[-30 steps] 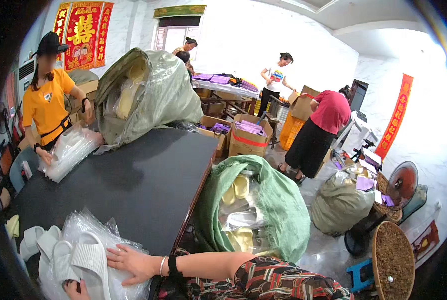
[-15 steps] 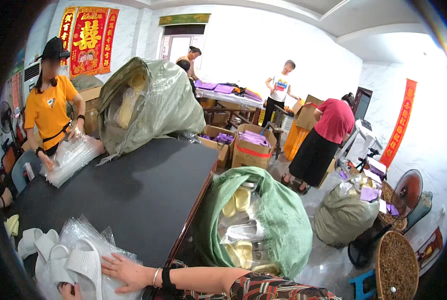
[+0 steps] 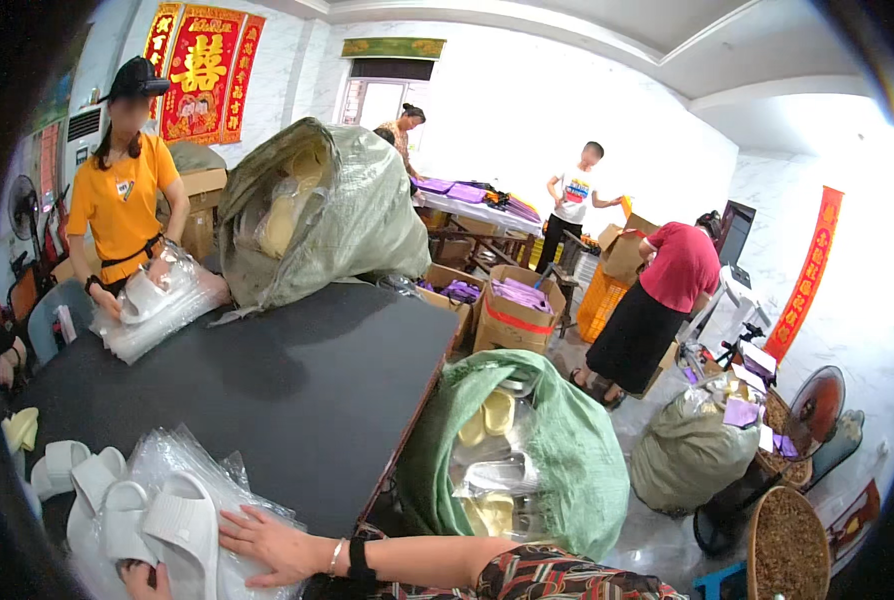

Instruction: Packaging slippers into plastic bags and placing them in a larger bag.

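Observation:
A pair of white slippers [image 3: 185, 535] lies on clear plastic bags [image 3: 182, 465] at the table's near left corner. My right hand [image 3: 267, 543] rests flat on the bags beside the right slipper, fingers spread, fingertips touching its edge. At the lower picture edge my left hand [image 3: 145, 582] is partly cut off; its thumb and fingers close on the near end of the left slipper. More white slippers [image 3: 65, 468] lie just to the left.
The dark table [image 3: 337, 340] holds a big grey-green sack [image 3: 367, 215] of wrapped slippers. Across it, a person in orange [image 3: 127, 205] handles bags. A green sack [image 3: 577, 460] of slippers stands right of the table, near a fan [image 3: 815, 405] and a round basket [image 3: 787, 550].
My view has shifted slightly; both hands keep nearly the same place at the slippers. The person in orange now has a white slipper over the bags. Another person's arm is raised with something yellow.

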